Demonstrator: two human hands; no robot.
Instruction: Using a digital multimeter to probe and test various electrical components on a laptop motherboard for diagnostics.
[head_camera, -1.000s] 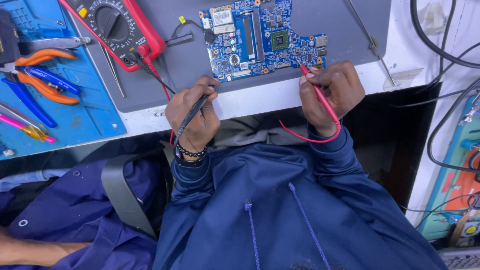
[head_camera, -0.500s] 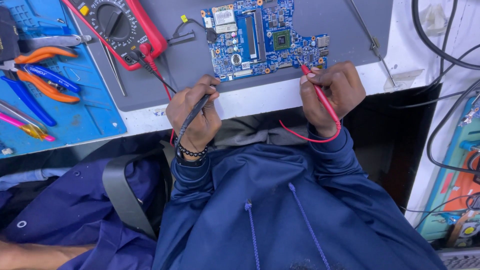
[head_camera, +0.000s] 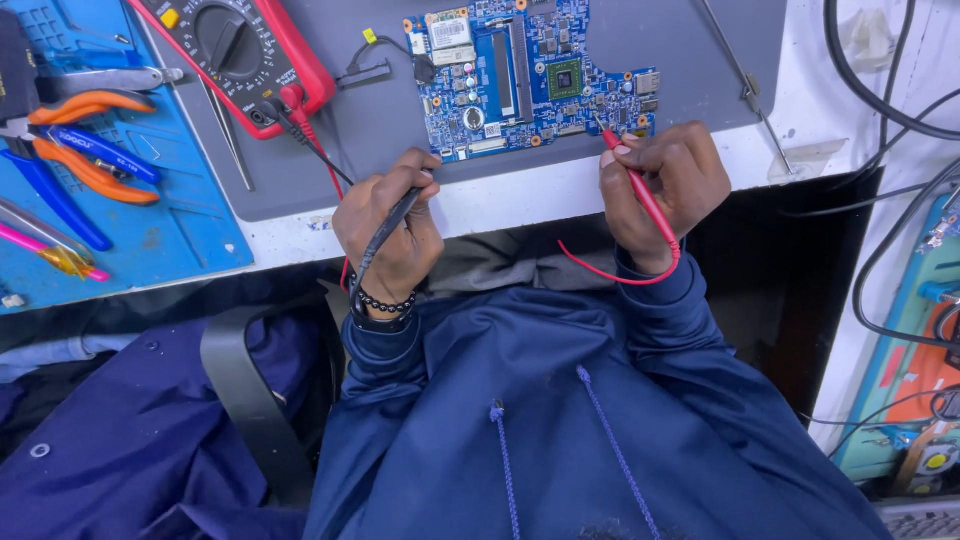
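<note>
Left hand (head_camera: 388, 232) gripped the black probe (head_camera: 385, 232), right hand (head_camera: 662, 190) pinched the red probe (head_camera: 640, 192) by the blue motherboard (head_camera: 530, 75).

We see bright, even, cool light from overhead, with only soft shadows under the hands and a dark gap below the bench edge toward 3 o'clock. Focus is crisp at 12 o'clock on the circuit board (head_camera: 530, 75); no strong glare shows. Straight edges bow slightly toward the corners.
</note>
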